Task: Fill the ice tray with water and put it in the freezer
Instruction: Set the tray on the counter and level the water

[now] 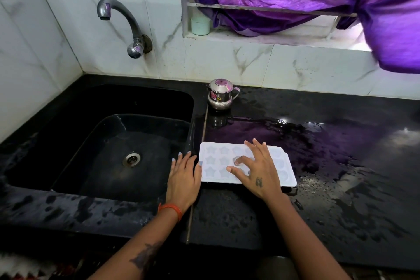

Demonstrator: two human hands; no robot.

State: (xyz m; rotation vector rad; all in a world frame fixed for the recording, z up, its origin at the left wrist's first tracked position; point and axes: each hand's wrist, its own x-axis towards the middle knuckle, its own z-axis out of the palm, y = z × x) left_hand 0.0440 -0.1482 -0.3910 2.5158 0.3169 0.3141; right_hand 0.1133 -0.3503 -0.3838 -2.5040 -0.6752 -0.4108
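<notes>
on the wet counter (318, 200), both hands touch the ice tray (213, 163).

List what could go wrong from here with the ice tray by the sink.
1. The counter is wet under the ice tray, so it may slide when the right hand spread on it and the left hand at its left edge take hold.
2. It lies close to the sink edge, so a push could tip it in.
3. The tray looks shallow, so water may spill on the carry.
</notes>
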